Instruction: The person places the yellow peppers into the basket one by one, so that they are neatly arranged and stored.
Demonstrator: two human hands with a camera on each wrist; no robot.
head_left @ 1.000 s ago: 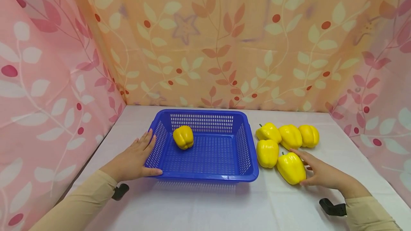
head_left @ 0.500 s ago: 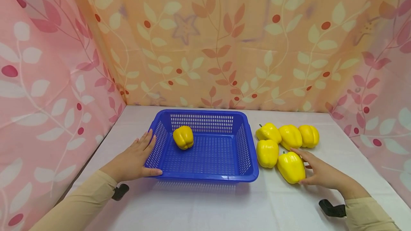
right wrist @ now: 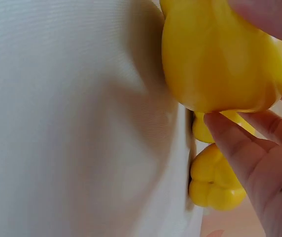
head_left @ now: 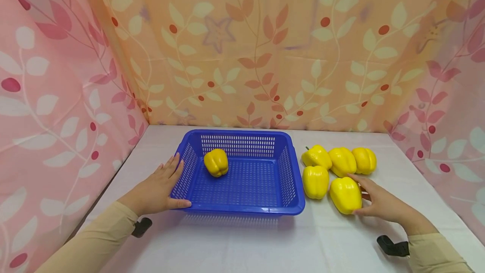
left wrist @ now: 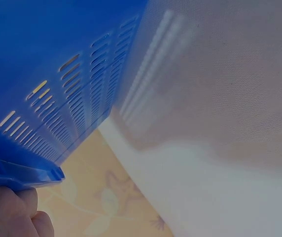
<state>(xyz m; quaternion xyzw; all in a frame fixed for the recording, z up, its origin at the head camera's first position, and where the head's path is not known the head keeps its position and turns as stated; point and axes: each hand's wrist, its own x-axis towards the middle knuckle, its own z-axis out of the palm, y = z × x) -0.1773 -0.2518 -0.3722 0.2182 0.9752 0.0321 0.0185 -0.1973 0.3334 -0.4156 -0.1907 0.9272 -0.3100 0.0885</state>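
Observation:
In the head view a blue plastic basket [head_left: 250,210] stands on the white-covered table, a yellow bell pepper [head_left: 216,163] inside at its left. My left hand [head_left: 157,188] rests on the basket's left rim, fingers spread along it and thumb over the front corner. In the left wrist view my fingers [left wrist: 13,210] lie at the rim, beside the slotted outer wall. My right hand [head_left: 382,199] grips another yellow bell pepper [head_left: 345,195] from its right side. The right wrist view shows thumb and fingers on opposite sides of this pepper [right wrist: 220,59].
Right of the basket sit several more yellow bell peppers: one close by its wall [head_left: 315,182], a stemmed one [head_left: 317,156] behind, and two farther right, including the end pepper [head_left: 364,161]. Floral cloth [head_left: 257,54] hangs behind and at both sides.
The pepper in my right hand has turned, its stem no longer showing, and has shifted slightly right and back from the pepper beside it. My left hand and the basket stay put.

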